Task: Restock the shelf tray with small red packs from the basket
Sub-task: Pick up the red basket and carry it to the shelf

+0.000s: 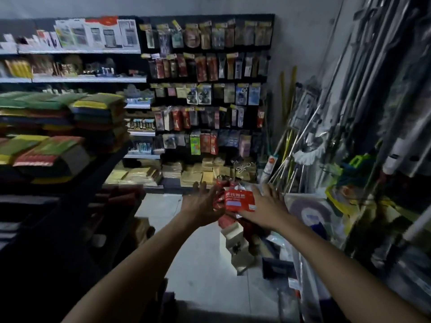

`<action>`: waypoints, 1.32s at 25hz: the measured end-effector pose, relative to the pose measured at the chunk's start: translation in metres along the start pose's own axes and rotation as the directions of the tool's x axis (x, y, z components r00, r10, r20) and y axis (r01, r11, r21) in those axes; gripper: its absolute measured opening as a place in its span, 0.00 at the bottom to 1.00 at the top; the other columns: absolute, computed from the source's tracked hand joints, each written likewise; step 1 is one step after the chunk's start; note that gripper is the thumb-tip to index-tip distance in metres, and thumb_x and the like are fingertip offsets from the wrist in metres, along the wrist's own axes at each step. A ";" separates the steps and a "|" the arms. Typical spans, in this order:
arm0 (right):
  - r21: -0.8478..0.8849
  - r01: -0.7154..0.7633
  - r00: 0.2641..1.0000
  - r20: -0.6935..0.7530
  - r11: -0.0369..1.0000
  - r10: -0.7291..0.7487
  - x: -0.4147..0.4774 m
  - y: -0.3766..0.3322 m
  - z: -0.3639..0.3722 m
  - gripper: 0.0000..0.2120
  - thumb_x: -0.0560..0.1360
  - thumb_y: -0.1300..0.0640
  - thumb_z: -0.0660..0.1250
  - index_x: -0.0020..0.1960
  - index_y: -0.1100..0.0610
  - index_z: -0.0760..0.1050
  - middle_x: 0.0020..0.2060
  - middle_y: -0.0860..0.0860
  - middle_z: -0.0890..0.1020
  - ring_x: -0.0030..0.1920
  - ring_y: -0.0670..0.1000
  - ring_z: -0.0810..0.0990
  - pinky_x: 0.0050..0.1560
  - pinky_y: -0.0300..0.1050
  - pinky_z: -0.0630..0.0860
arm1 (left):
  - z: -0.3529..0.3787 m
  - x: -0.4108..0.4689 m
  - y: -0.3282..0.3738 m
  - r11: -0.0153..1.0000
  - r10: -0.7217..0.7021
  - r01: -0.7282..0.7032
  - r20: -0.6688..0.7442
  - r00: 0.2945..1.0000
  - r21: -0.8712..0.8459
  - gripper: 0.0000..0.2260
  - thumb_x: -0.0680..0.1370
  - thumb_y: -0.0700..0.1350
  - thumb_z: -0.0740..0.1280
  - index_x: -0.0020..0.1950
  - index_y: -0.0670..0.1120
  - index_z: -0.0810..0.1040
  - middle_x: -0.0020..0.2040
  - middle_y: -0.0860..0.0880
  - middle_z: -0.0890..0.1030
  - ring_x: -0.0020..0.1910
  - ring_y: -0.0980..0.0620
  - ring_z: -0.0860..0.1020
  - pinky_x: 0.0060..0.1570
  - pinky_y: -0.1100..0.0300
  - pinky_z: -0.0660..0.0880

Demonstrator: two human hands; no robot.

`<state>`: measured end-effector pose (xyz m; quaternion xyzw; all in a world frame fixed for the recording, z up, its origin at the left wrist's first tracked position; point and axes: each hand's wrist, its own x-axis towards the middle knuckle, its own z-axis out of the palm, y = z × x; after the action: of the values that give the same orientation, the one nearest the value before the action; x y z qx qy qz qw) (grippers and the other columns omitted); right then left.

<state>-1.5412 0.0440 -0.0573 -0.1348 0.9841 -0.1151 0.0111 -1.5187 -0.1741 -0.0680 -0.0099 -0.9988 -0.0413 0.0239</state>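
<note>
A loose bundle of red packs (238, 201) sits in mid-air between the two hands, the left hand (203, 207) against its left side and the right hand (264, 207) against its right and lower edge. The fingers that show are straight and splayed, but the thumbs are hidden behind the packs and the frame is blurred, so I cannot tell whether either hand truly grips or only presses. That is the likely weak point: held by pressure alone, an inner pack could slide out and drop among the boxes (235, 241) below, or onto the floor (200, 264). A reach to the right could also catch the mops (307, 148) and poles leaning close beside that arm. Neither the basket nor the tray can be picked out here, so the target may take some searching in this dim light. The floor is pale and smooth. Ahead hangs a dark pegboard (205, 89) crowded with carded goods, shelves (70, 78) run along the left, and coloured stacks (58, 127) fill the nearer rack.
</note>
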 end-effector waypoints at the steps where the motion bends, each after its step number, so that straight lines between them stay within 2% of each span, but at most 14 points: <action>1: -0.001 0.014 1.000 0.014 1.000 -0.014 0.032 -0.002 0.002 0.52 0.71 0.24 0.62 0.83 0.47 0.44 0.82 0.58 0.45 0.81 0.63 0.44 0.78 0.64 0.46 | 0.004 0.026 -0.011 1.000 -0.022 0.022 -0.006 1.000 -0.016 0.40 0.76 0.71 0.64 0.82 0.58 0.51 0.84 0.43 0.55 0.82 0.36 0.53 0.73 0.34 0.63; 3: -0.027 0.046 0.998 0.037 0.999 -0.045 0.096 -0.008 0.006 0.54 0.71 0.24 0.62 0.83 0.48 0.41 0.82 0.58 0.42 0.82 0.63 0.40 0.79 0.63 0.43 | 0.014 0.084 -0.037 0.998 -0.054 0.055 -0.050 0.997 0.015 0.40 0.74 0.75 0.58 0.81 0.56 0.58 0.83 0.43 0.59 0.81 0.37 0.57 0.73 0.37 0.66; 5: -0.068 0.085 0.996 0.030 0.994 -0.083 0.162 -0.012 0.010 0.53 0.72 0.26 0.63 0.83 0.49 0.40 0.82 0.58 0.41 0.81 0.63 0.39 0.79 0.64 0.44 | 0.021 0.142 -0.065 0.995 -0.085 0.088 -0.070 0.994 0.049 0.46 0.70 0.78 0.51 0.82 0.55 0.58 0.83 0.42 0.59 0.81 0.37 0.58 0.74 0.35 0.63; 7: -0.098 0.113 0.994 0.026 0.989 -0.111 0.228 -0.021 0.007 0.51 0.73 0.27 0.63 0.83 0.49 0.41 0.82 0.58 0.43 0.81 0.63 0.40 0.79 0.64 0.45 | 0.020 0.203 -0.093 0.993 -0.113 0.114 -0.034 0.993 0.043 0.44 0.71 0.76 0.54 0.82 0.56 0.54 0.84 0.42 0.56 0.82 0.37 0.54 0.75 0.32 0.58; 10: -0.129 0.143 0.990 0.041 0.981 -0.138 0.327 -0.042 -0.003 0.51 0.74 0.28 0.63 0.83 0.50 0.41 0.82 0.59 0.45 0.81 0.64 0.41 0.79 0.63 0.46 | 0.012 0.290 -0.139 0.984 -0.171 0.173 -0.051 0.984 0.037 0.41 0.74 0.73 0.61 0.82 0.56 0.54 0.83 0.42 0.56 0.82 0.37 0.54 0.75 0.32 0.59; 14: -0.157 0.209 0.977 0.064 0.965 -0.202 0.443 -0.075 -0.003 0.50 0.74 0.28 0.61 0.83 0.51 0.41 0.82 0.57 0.44 0.82 0.62 0.41 0.80 0.62 0.46 | 0.008 0.376 -0.193 0.971 -0.237 0.238 -0.053 0.970 0.013 0.41 0.75 0.72 0.61 0.82 0.56 0.54 0.84 0.43 0.54 0.83 0.38 0.51 0.75 0.30 0.55; 17: -0.157 0.263 0.964 0.091 0.952 -0.252 0.534 -0.110 0.012 0.50 0.74 0.28 0.62 0.83 0.50 0.42 0.83 0.58 0.43 0.82 0.62 0.40 0.80 0.62 0.45 | 0.012 0.427 -0.242 0.952 -0.304 0.305 -0.045 0.952 0.029 0.41 0.76 0.72 0.61 0.82 0.56 0.53 0.84 0.43 0.54 0.83 0.38 0.51 0.74 0.29 0.57; 21: -0.132 0.402 0.913 0.134 0.906 -0.386 0.650 -0.169 0.038 0.51 0.73 0.25 0.59 0.83 0.50 0.42 0.82 0.58 0.44 0.82 0.62 0.42 0.79 0.63 0.45 | 0.019 0.487 -0.322 0.899 -0.435 0.437 -0.060 0.899 0.040 0.40 0.75 0.72 0.61 0.82 0.56 0.54 0.82 0.44 0.58 0.80 0.37 0.56 0.71 0.31 0.63; 25: -0.135 0.560 0.825 0.181 0.817 -0.535 0.758 -0.233 0.062 0.50 0.74 0.27 0.60 0.83 0.50 0.41 0.82 0.59 0.44 0.82 0.63 0.42 0.80 0.63 0.46 | 0.015 0.528 -0.412 0.783 -0.615 0.618 -0.063 0.786 0.072 0.39 0.75 0.71 0.62 0.81 0.54 0.57 0.80 0.41 0.62 0.78 0.36 0.60 0.68 0.33 0.67; 30: -0.059 0.724 0.678 0.246 0.687 -0.693 0.848 -0.364 0.093 0.52 0.73 0.26 0.62 0.83 0.52 0.43 0.82 0.61 0.46 0.81 0.65 0.43 0.79 0.66 0.48 | 0.003 0.531 -0.519 0.636 -0.765 0.770 -0.085 0.638 0.056 0.37 0.74 0.70 0.63 0.78 0.56 0.60 0.76 0.44 0.66 0.74 0.41 0.65 0.67 0.34 0.69; 33: -0.039 0.818 0.560 0.281 0.574 -0.779 0.868 -0.446 0.118 0.50 0.74 0.29 0.63 0.83 0.53 0.44 0.82 0.61 0.46 0.81 0.64 0.42 0.79 0.64 0.46 | -0.008 0.513 -0.586 0.490 -0.863 0.867 -0.096 0.497 0.086 0.37 0.75 0.70 0.63 0.79 0.55 0.60 0.78 0.43 0.64 0.76 0.40 0.64 0.67 0.36 0.68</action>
<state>-2.2538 -0.6329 -0.0616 -0.5796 0.8125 -0.0091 0.0618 -2.0438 -0.7490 -0.0834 0.4944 -0.8689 0.0135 0.0205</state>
